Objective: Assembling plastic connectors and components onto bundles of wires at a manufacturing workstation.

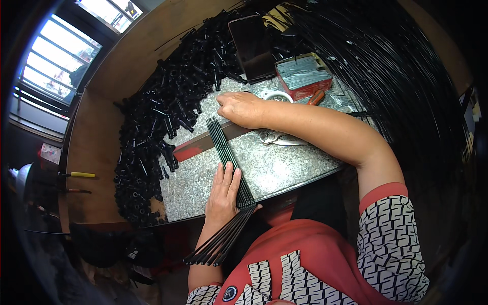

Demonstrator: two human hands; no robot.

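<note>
My left hand (pixel 223 190) lies along a flat row of thin black rods (pixel 223 145), fingers stretched over them and thumb tucked beneath. The rods rest across a long metal bar (pixel 195 147) with a red end. Their lower ends fan out past the table edge, over my left forearm. Just beyond the rods' upper ends, my right hand (pixel 240 109) is closed with its fingers curled down near the table top. Whatever those fingers hold, if anything, is hidden. A pair of pliers (pixel 281 139) lies under my right forearm.
Small black tubular parts (pixel 175 94) are heaped along the left and back. A phone (pixel 252 51) stands behind my right hand, beside a red box (pixel 304 92) of thin silver wires. An orange-handled tool (pixel 316 97) lies near it. Long black cables (pixel 376 61) cover the right side.
</note>
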